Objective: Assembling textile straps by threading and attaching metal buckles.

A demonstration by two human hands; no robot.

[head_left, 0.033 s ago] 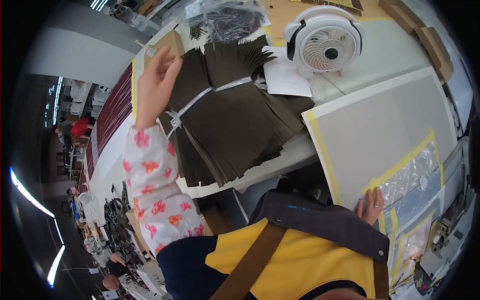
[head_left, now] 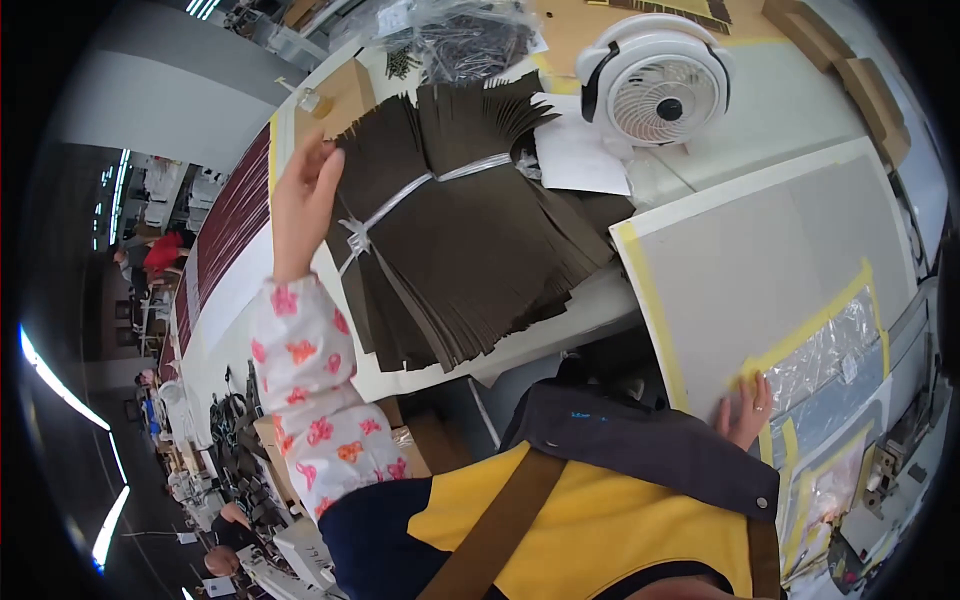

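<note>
Reaching stage, no pick yet. Left hand [head_left: 305, 195] up at far-left edge of tied bundle of dark brown sheets [head_left: 460, 220], fingers [head_left: 325, 165] loosely spread, touching top sheets, nothing clamped. Bundle flat on white bench [head_left: 790, 110], bound by silver tape [head_left: 400, 205], white desk fan [head_left: 655, 85] just behind. Right hand [head_left: 745, 410] flat on grey board [head_left: 770, 260], fingers extended at yellow-taped edge, gripping nothing. Next, probably: pinch one sheet edge, peel from stack without dragging neighbours.

Tied bundle of paper sheets [head_left: 460, 230] sits on the table [head_left: 790, 110], fan [head_left: 655, 90] far right of it, board [head_left: 760, 270] nearer right.
</note>
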